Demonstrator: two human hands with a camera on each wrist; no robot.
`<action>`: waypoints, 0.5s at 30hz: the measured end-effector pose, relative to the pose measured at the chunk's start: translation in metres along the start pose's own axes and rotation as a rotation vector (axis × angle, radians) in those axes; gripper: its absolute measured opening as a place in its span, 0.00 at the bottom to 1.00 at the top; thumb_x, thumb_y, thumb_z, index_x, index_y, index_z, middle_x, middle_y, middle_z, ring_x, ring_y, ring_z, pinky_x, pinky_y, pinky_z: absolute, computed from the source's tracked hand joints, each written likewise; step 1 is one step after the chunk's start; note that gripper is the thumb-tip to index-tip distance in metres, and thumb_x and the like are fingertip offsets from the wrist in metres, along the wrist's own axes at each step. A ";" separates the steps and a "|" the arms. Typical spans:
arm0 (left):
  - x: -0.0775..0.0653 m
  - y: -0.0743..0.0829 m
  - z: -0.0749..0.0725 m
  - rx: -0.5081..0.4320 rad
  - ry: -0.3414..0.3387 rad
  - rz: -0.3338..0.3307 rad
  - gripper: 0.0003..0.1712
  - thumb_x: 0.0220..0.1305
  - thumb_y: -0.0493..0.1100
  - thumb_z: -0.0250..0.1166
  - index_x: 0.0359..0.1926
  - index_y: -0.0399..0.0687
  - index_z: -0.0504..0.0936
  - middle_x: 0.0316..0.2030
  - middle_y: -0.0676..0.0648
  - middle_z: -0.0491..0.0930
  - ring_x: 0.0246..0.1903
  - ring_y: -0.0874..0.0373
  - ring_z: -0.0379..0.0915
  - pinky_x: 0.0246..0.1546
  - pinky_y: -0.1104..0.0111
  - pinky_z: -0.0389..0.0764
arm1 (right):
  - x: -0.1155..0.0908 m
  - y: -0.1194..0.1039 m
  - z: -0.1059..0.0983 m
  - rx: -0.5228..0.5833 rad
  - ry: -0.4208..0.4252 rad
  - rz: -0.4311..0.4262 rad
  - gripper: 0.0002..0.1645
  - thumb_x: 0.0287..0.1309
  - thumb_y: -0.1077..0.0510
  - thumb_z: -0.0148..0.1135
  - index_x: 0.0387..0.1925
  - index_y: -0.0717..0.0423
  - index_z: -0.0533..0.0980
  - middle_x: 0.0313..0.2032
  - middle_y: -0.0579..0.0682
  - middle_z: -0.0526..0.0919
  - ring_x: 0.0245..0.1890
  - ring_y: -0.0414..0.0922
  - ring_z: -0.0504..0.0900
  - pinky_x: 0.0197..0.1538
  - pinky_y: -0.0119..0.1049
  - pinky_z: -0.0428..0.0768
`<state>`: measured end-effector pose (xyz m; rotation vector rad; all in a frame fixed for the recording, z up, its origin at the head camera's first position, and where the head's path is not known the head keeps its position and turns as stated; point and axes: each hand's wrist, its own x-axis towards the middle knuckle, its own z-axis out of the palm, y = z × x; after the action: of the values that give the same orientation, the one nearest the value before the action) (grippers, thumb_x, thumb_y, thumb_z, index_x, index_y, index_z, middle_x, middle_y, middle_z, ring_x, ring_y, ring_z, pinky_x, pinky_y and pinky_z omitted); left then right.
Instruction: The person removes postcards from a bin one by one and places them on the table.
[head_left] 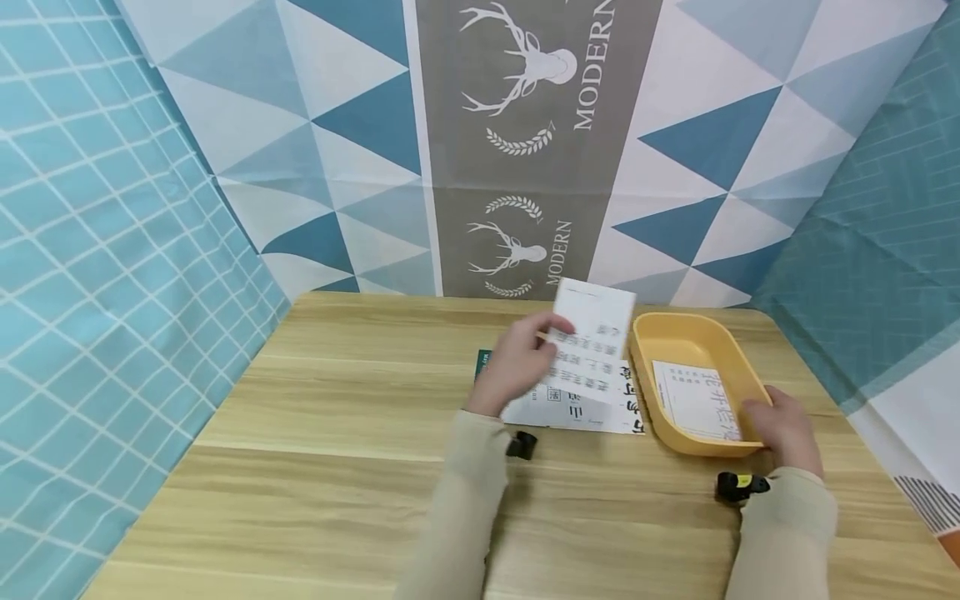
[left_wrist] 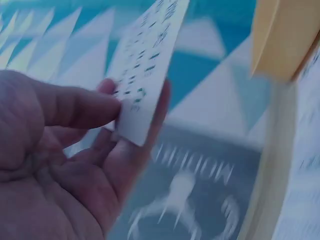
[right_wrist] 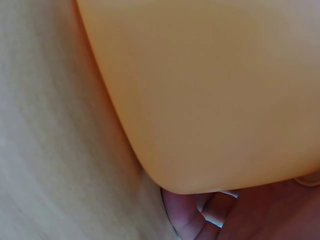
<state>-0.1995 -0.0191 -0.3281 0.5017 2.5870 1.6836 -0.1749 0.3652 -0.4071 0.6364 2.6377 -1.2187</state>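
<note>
Left hand (head_left: 517, 358) holds a white printed card (head_left: 596, 317) by its left edge, raised over the table (head_left: 337, 417). Grip nearly closed: thumb on the printed face, fingers behind, only the card's thickness between them; the left wrist view shows the same pinch. Card is tilted, rows of dark characters on it, a mostly blank strip at its far end.

Below the card, a white printed sheet (head_left: 592, 418) lies flat on the table, large black characters along its right side, partly covered by card and hand. Dark green printed piece (head_left: 483, 359) beside it, mostly hidden behind the left hand.

Right hand (head_left: 786, 429) is at the near right corner of a yellow-orange plastic tray (head_left: 678, 340), grip closed on the rim, thumb over the inner side; right wrist view shows fingers below the tray's corner. Tray is right of the printed sheet, near it. Inside on the tray floor: another white card (head_left: 693, 402) with grey characters, larger ones along its right side.

Behind the table: cloth backdrop (head_left: 442, 225) with triangles, deer heads, "MODERN" lettering.
</note>
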 end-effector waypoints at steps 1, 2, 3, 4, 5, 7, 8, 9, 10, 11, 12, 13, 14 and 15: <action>-0.001 -0.005 -0.012 0.005 0.019 -0.026 0.21 0.65 0.29 0.55 0.50 0.56 0.83 0.50 0.49 0.81 0.28 0.56 0.75 0.22 0.69 0.75 | 0.000 0.000 0.000 0.010 0.003 0.000 0.41 0.74 0.48 0.35 0.78 0.68 0.43 0.72 0.78 0.53 0.61 0.69 0.64 0.67 0.66 0.62; -0.003 -0.010 -0.023 0.010 0.042 -0.055 0.21 0.64 0.29 0.54 0.50 0.55 0.83 0.50 0.48 0.81 0.29 0.55 0.75 0.23 0.69 0.75 | 0.000 -0.001 0.000 0.013 0.003 -0.003 0.41 0.74 0.48 0.36 0.78 0.68 0.43 0.72 0.78 0.53 0.61 0.69 0.64 0.67 0.66 0.63; -0.004 -0.016 -0.033 0.012 0.066 -0.086 0.21 0.63 0.29 0.54 0.49 0.54 0.83 0.51 0.48 0.80 0.31 0.54 0.76 0.24 0.69 0.76 | 0.000 -0.001 -0.001 0.013 0.003 -0.007 0.41 0.74 0.48 0.36 0.78 0.68 0.43 0.72 0.78 0.53 0.61 0.69 0.64 0.67 0.66 0.63; -0.006 -0.022 -0.042 0.011 0.088 -0.123 0.22 0.62 0.28 0.54 0.49 0.53 0.83 0.51 0.47 0.80 0.34 0.52 0.76 0.26 0.68 0.77 | 0.000 0.000 0.000 0.011 0.004 -0.008 0.41 0.74 0.48 0.37 0.78 0.68 0.44 0.71 0.78 0.54 0.60 0.68 0.64 0.66 0.65 0.64; -0.008 -0.029 -0.049 0.017 0.107 -0.158 0.22 0.61 0.28 0.53 0.49 0.52 0.83 0.52 0.47 0.79 0.37 0.51 0.77 0.29 0.67 0.77 | 0.001 0.000 0.000 0.006 0.008 -0.007 0.41 0.74 0.49 0.37 0.77 0.68 0.44 0.71 0.78 0.54 0.60 0.68 0.65 0.66 0.65 0.64; -0.011 -0.042 -0.062 0.069 0.133 -0.222 0.22 0.60 0.28 0.53 0.49 0.51 0.83 0.54 0.47 0.79 0.44 0.50 0.76 0.37 0.65 0.78 | 0.000 0.001 0.000 -0.001 0.022 0.000 0.40 0.73 0.49 0.36 0.77 0.69 0.45 0.70 0.77 0.55 0.59 0.68 0.65 0.65 0.64 0.65; -0.013 -0.048 -0.066 0.095 0.137 -0.245 0.22 0.61 0.28 0.53 0.50 0.50 0.83 0.54 0.46 0.79 0.46 0.50 0.76 0.40 0.64 0.77 | 0.000 0.001 -0.001 -0.005 0.025 0.003 0.40 0.73 0.50 0.36 0.77 0.69 0.45 0.70 0.77 0.56 0.59 0.68 0.65 0.64 0.64 0.65; -0.014 -0.054 -0.070 0.122 0.140 -0.268 0.22 0.61 0.28 0.53 0.50 0.49 0.83 0.54 0.45 0.80 0.47 0.49 0.75 0.43 0.63 0.76 | 0.000 0.002 -0.001 -0.005 0.029 0.006 0.40 0.73 0.50 0.36 0.77 0.69 0.46 0.70 0.77 0.56 0.58 0.68 0.66 0.64 0.64 0.65; -0.015 -0.059 -0.072 0.149 0.145 -0.287 0.21 0.61 0.28 0.53 0.50 0.48 0.83 0.54 0.45 0.80 0.48 0.49 0.75 0.46 0.62 0.76 | 0.000 0.002 -0.001 -0.003 0.032 0.012 0.40 0.73 0.50 0.36 0.77 0.69 0.46 0.70 0.77 0.56 0.58 0.68 0.66 0.64 0.64 0.65; -0.016 -0.063 -0.074 0.177 0.148 -0.301 0.21 0.62 0.28 0.53 0.50 0.47 0.83 0.54 0.44 0.80 0.49 0.49 0.75 0.48 0.61 0.75 | -0.001 0.001 -0.001 -0.001 0.031 0.015 0.40 0.74 0.49 0.36 0.77 0.68 0.45 0.70 0.77 0.55 0.59 0.68 0.65 0.64 0.65 0.65; -0.017 -0.068 -0.076 0.197 0.151 -0.315 0.20 0.62 0.28 0.53 0.50 0.46 0.83 0.54 0.44 0.81 0.49 0.49 0.75 0.49 0.61 0.74 | -0.001 0.001 -0.001 0.004 0.029 0.017 0.40 0.74 0.49 0.36 0.77 0.68 0.44 0.70 0.77 0.55 0.59 0.68 0.65 0.65 0.65 0.64; -0.018 -0.071 -0.076 0.200 0.153 -0.325 0.20 0.62 0.27 0.53 0.50 0.45 0.83 0.54 0.43 0.81 0.48 0.48 0.75 0.50 0.60 0.74 | -0.001 0.001 -0.001 0.006 0.027 0.017 0.41 0.74 0.49 0.36 0.78 0.68 0.44 0.71 0.78 0.54 0.59 0.68 0.65 0.66 0.66 0.64; -0.019 -0.075 -0.077 0.200 0.152 -0.336 0.20 0.62 0.27 0.53 0.50 0.44 0.83 0.53 0.43 0.81 0.47 0.48 0.76 0.49 0.60 0.75 | -0.001 0.000 -0.001 0.005 0.025 0.017 0.41 0.74 0.49 0.36 0.78 0.67 0.44 0.71 0.78 0.54 0.60 0.68 0.64 0.66 0.66 0.63; -0.020 -0.078 -0.077 0.206 0.150 -0.342 0.20 0.62 0.26 0.53 0.50 0.44 0.83 0.53 0.42 0.81 0.47 0.48 0.76 0.49 0.60 0.75 | -0.001 0.000 -0.001 0.005 0.026 0.018 0.40 0.74 0.49 0.36 0.78 0.67 0.44 0.71 0.78 0.54 0.60 0.68 0.64 0.67 0.66 0.63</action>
<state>-0.2152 -0.1215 -0.3683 -0.0716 2.7646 1.4022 -0.1738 0.3651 -0.4058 0.6793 2.6453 -1.2201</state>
